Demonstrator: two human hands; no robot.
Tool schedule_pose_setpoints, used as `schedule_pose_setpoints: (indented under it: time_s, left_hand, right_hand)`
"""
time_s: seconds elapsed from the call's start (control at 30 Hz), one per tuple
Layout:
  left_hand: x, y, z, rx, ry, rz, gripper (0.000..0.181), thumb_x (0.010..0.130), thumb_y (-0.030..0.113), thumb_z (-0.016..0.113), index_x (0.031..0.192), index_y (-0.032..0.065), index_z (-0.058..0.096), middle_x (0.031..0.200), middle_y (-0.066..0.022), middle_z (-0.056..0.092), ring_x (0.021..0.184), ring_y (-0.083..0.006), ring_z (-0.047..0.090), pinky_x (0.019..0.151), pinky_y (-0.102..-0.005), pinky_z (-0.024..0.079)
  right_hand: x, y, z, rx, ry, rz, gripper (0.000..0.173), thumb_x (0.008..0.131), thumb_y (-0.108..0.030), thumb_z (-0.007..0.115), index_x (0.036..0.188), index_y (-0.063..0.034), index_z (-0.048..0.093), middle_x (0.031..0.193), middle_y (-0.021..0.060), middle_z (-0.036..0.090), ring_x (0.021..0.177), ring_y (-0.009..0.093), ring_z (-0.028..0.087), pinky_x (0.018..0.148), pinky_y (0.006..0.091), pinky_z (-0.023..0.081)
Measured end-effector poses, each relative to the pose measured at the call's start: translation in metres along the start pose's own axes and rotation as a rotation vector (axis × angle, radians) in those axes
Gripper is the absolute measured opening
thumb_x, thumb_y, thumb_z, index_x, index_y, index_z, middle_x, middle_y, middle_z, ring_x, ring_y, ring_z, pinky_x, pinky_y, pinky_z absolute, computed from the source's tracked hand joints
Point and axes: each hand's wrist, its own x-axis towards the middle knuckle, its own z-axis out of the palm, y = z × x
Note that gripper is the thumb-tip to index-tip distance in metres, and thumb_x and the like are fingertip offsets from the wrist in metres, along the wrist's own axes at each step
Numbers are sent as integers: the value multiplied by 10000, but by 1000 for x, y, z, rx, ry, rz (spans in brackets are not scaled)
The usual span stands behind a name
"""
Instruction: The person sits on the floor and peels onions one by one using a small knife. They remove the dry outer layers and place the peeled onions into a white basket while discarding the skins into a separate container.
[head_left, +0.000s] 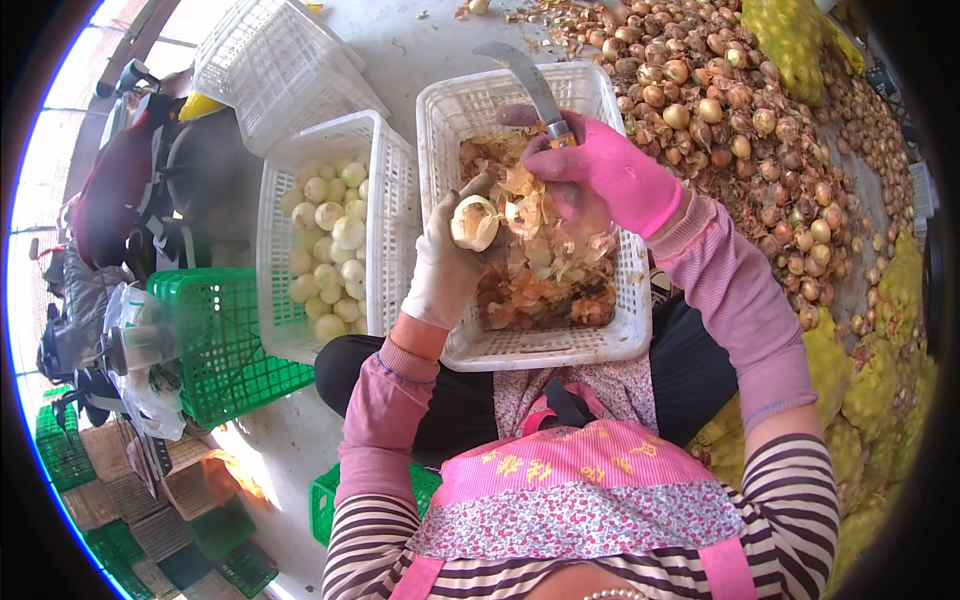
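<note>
My left hand (456, 251), in a white glove with dark fingers, holds a mostly peeled onion (475, 223) over a white plastic crate (547, 357). To its right my right hand (600, 165), in a pink glove with dark fingertips, grips the handle of a knife with a curved blade (525, 75), which points up and left. Loose onion skin (536, 259) hangs close to the right hand's fingers and fills the crate below. A second white crate (380, 225) stands to the left, with many peeled onions (349, 232) in it.
A large heap of unpeeled onions (709, 112) spreads over the floor at the right, with yellow mesh sacks (870, 382) beside it. A green plastic crate (225, 352) is at the left, and stacked white crates (281, 67) stand at the upper left.
</note>
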Motion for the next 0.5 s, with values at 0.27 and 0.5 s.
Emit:
schedule_pose_setpoints:
  time_s: [0.27, 0.5]
  left_hand:
    - [5, -6, -8, 5, -38, 34, 629, 1053, 560, 406, 1482, 107, 486, 1087, -35, 669, 907, -139, 652, 696, -286, 495]
    - [-2, -4, -8, 109, -166, 12, 777, 1012, 678, 416, 1517, 87, 427, 1302, -75, 614, 1065, -191, 649, 809, -349, 565]
  right_hand:
    - [2, 26, 3, -1032, 194, -317, 389, 879, -301, 775, 1185, -80, 682, 962, 176, 721, 870, 313, 730, 757, 382, 572]
    - [4, 51, 27, -1059, 21, -344, 308, 911, -310, 727, 1054, -47, 656, 921, 173, 716, 840, 336, 720, 713, 398, 558]
